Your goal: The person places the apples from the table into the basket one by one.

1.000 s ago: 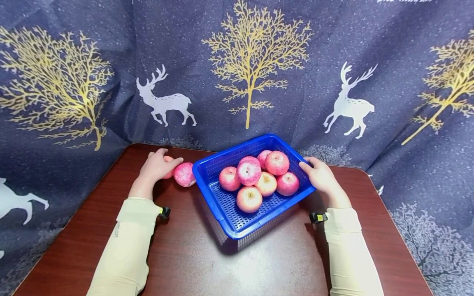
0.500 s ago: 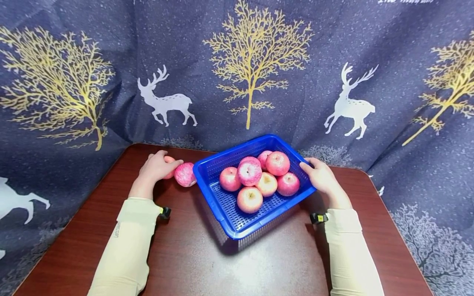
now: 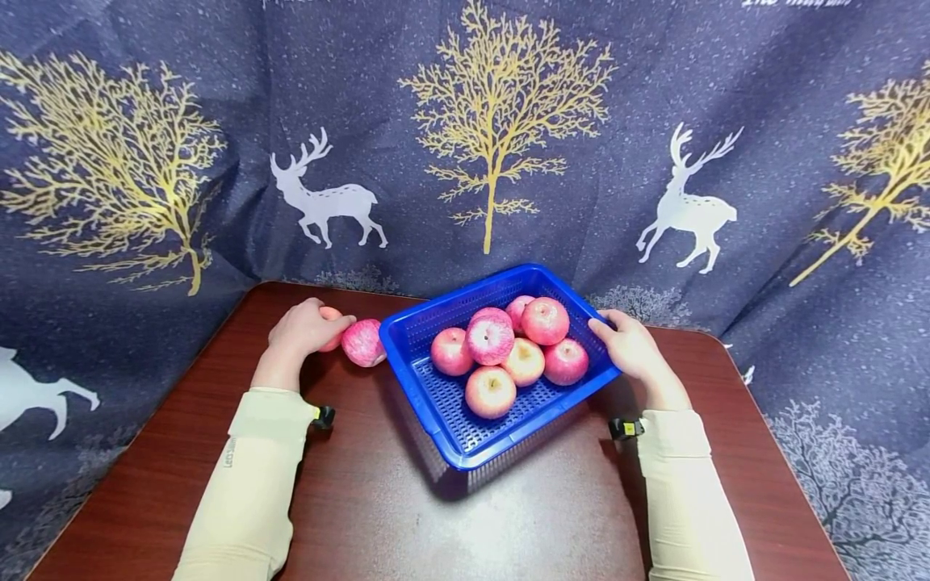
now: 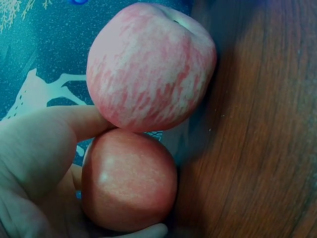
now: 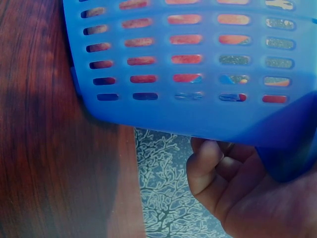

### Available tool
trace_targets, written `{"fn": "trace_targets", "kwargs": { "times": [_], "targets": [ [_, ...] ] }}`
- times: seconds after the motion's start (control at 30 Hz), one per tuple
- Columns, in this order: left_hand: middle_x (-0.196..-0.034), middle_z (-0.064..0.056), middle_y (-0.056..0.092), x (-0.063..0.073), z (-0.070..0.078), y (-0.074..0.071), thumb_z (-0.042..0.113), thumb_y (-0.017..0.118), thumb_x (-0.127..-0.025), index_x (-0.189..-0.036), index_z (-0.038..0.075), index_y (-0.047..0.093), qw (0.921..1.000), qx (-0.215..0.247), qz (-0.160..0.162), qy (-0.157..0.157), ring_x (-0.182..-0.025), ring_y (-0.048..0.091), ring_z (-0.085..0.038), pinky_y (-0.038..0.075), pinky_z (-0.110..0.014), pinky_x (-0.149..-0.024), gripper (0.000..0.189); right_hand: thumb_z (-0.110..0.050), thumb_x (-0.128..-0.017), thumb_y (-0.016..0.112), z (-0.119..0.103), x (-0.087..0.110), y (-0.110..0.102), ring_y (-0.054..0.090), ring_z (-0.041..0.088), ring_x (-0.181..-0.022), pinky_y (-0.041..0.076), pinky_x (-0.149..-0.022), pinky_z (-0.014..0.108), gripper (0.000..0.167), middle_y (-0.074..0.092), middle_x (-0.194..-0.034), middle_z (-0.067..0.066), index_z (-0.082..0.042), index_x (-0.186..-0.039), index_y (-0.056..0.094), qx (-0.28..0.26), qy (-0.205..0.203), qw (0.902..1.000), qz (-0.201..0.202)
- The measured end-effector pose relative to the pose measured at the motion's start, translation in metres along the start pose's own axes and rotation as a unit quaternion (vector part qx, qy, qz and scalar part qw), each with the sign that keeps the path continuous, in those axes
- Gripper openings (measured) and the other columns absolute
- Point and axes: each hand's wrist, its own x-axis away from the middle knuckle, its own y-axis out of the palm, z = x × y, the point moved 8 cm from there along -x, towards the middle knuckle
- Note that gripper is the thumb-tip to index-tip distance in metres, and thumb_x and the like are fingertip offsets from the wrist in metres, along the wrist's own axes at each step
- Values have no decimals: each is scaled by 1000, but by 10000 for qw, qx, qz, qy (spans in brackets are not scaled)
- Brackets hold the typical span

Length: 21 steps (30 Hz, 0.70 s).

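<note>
At the back left of the table, my left hand [image 3: 296,332] holds a small orange-red apple [image 4: 129,181]. In the left wrist view the thumb lies on its upper side and fingers curl round behind and below it. A bigger pink-streaked apple [image 3: 363,343] touches it, between my left hand and the basket. My right hand [image 3: 630,349] grips the right rim of a blue perforated plastic basket [image 3: 430,426], thumb on top and fingers curled under the edge in the right wrist view. Several apples [image 3: 490,392] lie heaped inside, one pink apple [image 3: 489,337] on top of others.
The basket stands turned at an angle on a dark red-brown wooden table [image 3: 349,500]. A dark blue cloth [image 3: 552,202] with trees and deer hangs right behind the table's back edge.
My left hand has shifted very slightly left, its fingers drawn in a little closer round the orange-red apple. The basket, its apples and my right hand stay put.
</note>
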Motion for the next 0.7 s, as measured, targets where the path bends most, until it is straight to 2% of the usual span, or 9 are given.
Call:
{"fn": "trace_targets", "kwargs": {
  "times": [0.17,0.3,0.53,0.7],
  "targets": [
    [-142,-31,62,-1,-3,0,67,62,-100,-145,-2,56,9999,21,62,-103,-127,59,-50,49,-70,-103,83,-41,-116,53,0,0,0,62,46,-128,43,-115,62,56,64,-146,30,3,-150,61,33,-24,10000,-1],
    [-146,-32,60,-1,-5,-1,67,62,-100,-147,-2,55,9998,42,151,-152,-129,59,-51,49,-71,-103,84,-42,-116,53,0,0,0,63,45,-128,43,-114,62,57,64,-146,30,2,-151,61,64,-19,10000,-20],
    [-151,-34,57,2,-4,-15,68,62,-100,-154,-2,52,9980,151,567,-245,-134,58,-53,49,-72,-103,89,-42,-116,53,-2,0,0,62,46,-128,43,-115,62,57,64,-147,30,2,-151,61,38,13,10000,-32],
    [-137,-33,61,6,3,-26,70,62,-100,-139,0,59,9949,344,937,-164,-126,61,-52,51,-71,-97,80,-42,-116,53,-2,0,-1,62,46,-130,42,-116,62,58,63,-148,30,2,-152,60,109,-3,9999,-34]
  ]
}}
